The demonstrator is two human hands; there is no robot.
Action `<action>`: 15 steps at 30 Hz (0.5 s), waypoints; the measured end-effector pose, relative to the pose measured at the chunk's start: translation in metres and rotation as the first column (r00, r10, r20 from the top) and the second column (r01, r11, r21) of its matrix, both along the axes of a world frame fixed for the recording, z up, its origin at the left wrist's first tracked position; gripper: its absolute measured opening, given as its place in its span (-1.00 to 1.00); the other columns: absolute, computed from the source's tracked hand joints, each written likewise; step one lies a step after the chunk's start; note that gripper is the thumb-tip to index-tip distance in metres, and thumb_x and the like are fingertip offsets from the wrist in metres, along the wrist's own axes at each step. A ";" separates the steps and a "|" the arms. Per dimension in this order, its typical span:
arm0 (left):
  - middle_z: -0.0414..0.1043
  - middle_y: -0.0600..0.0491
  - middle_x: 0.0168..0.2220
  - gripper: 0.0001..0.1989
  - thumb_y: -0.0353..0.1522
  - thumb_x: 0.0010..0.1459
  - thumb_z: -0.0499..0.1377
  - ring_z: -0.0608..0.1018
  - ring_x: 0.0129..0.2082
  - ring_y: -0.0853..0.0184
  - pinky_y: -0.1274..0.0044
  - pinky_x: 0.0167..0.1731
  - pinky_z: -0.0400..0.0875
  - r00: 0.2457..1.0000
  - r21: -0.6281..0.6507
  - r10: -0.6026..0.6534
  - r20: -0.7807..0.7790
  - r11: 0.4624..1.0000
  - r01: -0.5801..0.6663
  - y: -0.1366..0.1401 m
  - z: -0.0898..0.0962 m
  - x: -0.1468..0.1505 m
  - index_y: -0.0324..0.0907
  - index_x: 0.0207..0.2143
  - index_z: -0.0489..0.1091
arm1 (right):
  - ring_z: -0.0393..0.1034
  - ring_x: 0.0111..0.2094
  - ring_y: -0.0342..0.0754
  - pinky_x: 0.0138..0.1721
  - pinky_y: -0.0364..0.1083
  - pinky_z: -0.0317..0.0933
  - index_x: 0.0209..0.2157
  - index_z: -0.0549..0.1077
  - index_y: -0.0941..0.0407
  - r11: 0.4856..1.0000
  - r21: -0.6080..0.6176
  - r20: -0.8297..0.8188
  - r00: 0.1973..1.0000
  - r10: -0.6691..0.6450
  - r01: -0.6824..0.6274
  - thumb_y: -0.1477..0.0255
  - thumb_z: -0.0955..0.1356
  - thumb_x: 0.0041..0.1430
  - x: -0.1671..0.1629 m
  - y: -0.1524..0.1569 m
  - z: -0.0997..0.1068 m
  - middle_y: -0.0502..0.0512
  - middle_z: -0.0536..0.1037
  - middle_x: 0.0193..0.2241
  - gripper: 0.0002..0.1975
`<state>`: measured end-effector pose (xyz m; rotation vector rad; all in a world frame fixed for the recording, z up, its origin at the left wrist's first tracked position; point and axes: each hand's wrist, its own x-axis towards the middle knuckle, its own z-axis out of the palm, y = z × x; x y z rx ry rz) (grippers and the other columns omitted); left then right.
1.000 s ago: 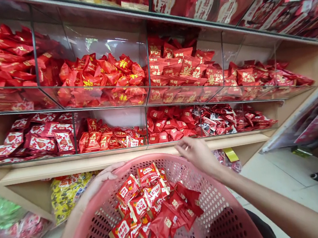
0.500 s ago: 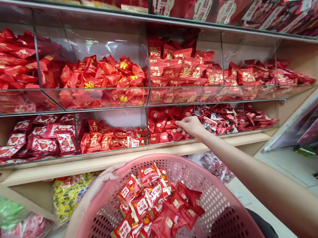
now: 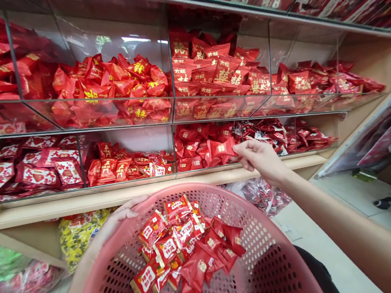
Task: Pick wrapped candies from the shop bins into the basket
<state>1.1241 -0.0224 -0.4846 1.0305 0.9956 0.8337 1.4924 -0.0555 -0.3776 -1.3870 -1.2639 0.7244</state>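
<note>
My right hand (image 3: 261, 159) pinches a red candy packet (image 3: 222, 148) just in front of a clear bin of red packets (image 3: 203, 148) on the lower shelf. My left hand (image 3: 118, 219) grips the far left rim of a pink perforated plastic basket (image 3: 264, 272) held below the shelf. Inside the basket lies a pile of red wrapped candies (image 3: 184, 247), some with white and orange labels.
Clear acrylic bins full of red wrapped sweets (image 3: 110, 88) fill the shelves above a wooden ledge (image 3: 115, 196). Bags of yellow (image 3: 78, 231), green (image 3: 0, 259) and red sweets sit on the floor at the left. A slanted display panel (image 3: 379, 135) stands at the right.
My right hand went from above the basket rim up into the lower bin, then drew back out holding a red packet. The view tilted slightly down.
</note>
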 end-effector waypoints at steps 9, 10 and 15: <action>0.40 0.12 0.05 -0.59 -0.46 -0.06 0.09 0.33 0.11 0.15 0.48 -0.02 0.33 0.997 -0.068 -0.039 0.071 0.997 0.044 -0.002 -0.001 0.001 -0.10 -0.10 0.42 | 0.21 -0.66 -0.20 -0.55 -0.19 0.04 -0.50 0.36 0.13 0.861 -0.371 0.575 0.642 0.507 -0.347 0.31 0.24 0.19 0.010 -0.046 -0.039 -0.09 0.34 -0.69 -0.75; 0.40 0.12 0.04 -0.59 -0.46 -0.06 0.09 0.32 0.12 0.15 0.48 -0.02 0.32 0.996 -0.072 -0.039 0.076 0.996 0.044 -0.002 -0.001 0.001 -0.10 -0.10 0.42 | 0.22 -0.65 -0.19 -0.54 -0.19 0.04 -0.51 0.36 0.13 0.851 -0.388 0.594 0.610 0.524 -0.354 0.34 0.24 0.19 0.008 -0.045 -0.041 -0.09 0.34 -0.70 -0.76; 0.38 0.13 0.06 -0.59 -0.45 -0.07 0.09 0.24 0.17 0.13 0.44 0.04 0.27 0.998 -0.044 -0.035 0.044 0.998 0.037 -0.001 -0.001 0.000 -0.09 -0.10 0.43 | 0.23 -0.66 -0.19 -0.57 -0.20 0.00 -0.59 0.31 0.13 0.766 -0.489 0.528 0.558 0.641 -0.417 0.45 0.24 0.15 -0.003 -0.036 -0.046 -0.08 0.35 -0.70 -0.76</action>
